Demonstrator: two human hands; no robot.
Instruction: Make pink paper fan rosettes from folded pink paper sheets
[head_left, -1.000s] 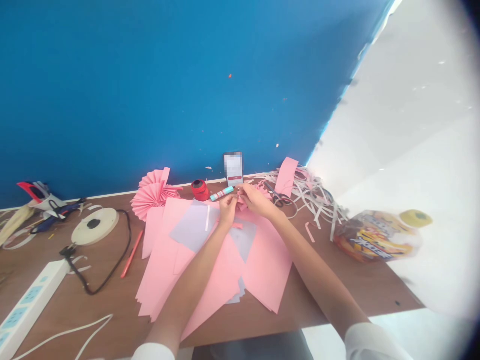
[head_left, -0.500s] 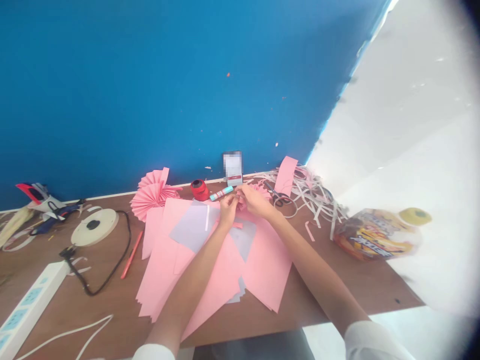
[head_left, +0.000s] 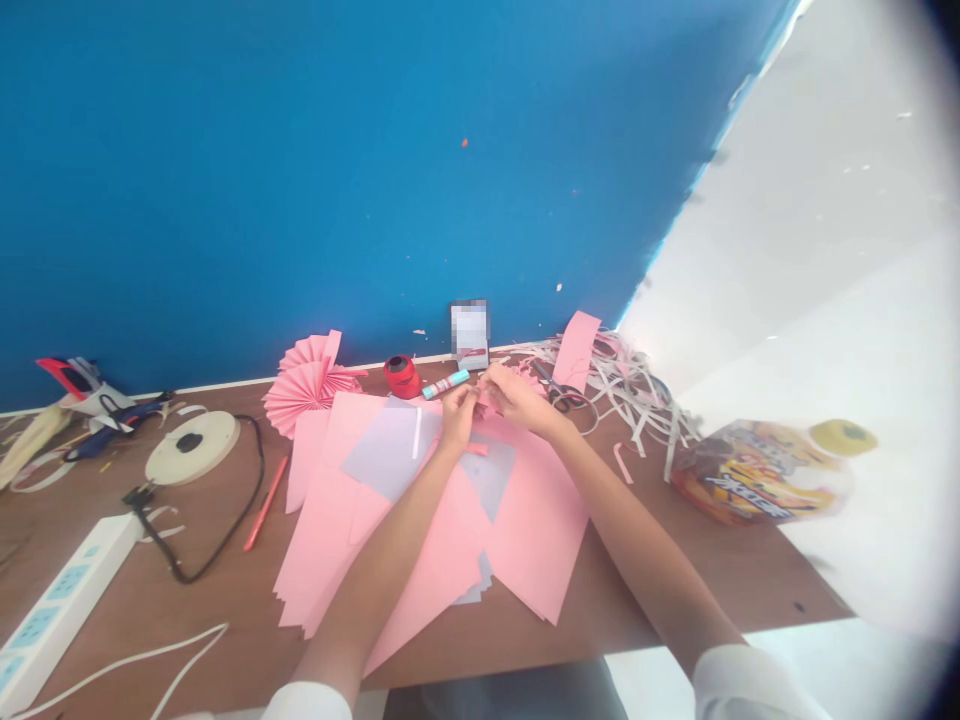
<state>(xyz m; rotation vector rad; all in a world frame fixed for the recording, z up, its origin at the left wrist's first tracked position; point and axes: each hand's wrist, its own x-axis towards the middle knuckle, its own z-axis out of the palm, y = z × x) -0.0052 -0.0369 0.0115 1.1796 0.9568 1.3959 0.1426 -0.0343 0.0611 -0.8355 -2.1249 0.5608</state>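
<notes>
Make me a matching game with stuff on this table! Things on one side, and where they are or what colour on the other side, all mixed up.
Things:
1 folded pink piece
2 tape roll
3 power strip
4 snack bag

Clues:
A white, far left
B pinched between left hand and right hand
C at the right edge of the table
D red, near the blue wall

Pairs: 1-B, 2-D, 3-A, 4-C

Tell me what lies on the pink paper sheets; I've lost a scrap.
On the pink paper sheets lie two greyish sheets, a white strip, a small pink scrap and both forearms. Anything under the arms is hidden.
</notes>
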